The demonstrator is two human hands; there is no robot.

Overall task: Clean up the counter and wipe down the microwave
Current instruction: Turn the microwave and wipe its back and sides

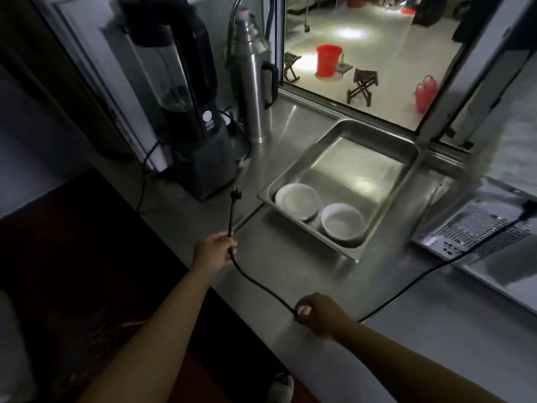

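left hand (215, 251) grips power cord (261, 286) near plug (234, 194) | right hand (315, 314) grips mid-cord | microwave (479, 237) right on desk (290, 266) | risk: taut cord drags microwave, or snags steel tray (386, 199)

Plate (297, 200) left of bowl (342, 221), both in tray (406, 161).

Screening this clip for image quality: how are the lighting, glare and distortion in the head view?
Head view: indoor foreground dim and underexposed, floor at lower left nearly black; the room beyond the window far brighter, with blown-out floor patches; soft glare on the steel tray; wide-angle bending of the frame edges; left hand and right hand on the black cord remain readable.
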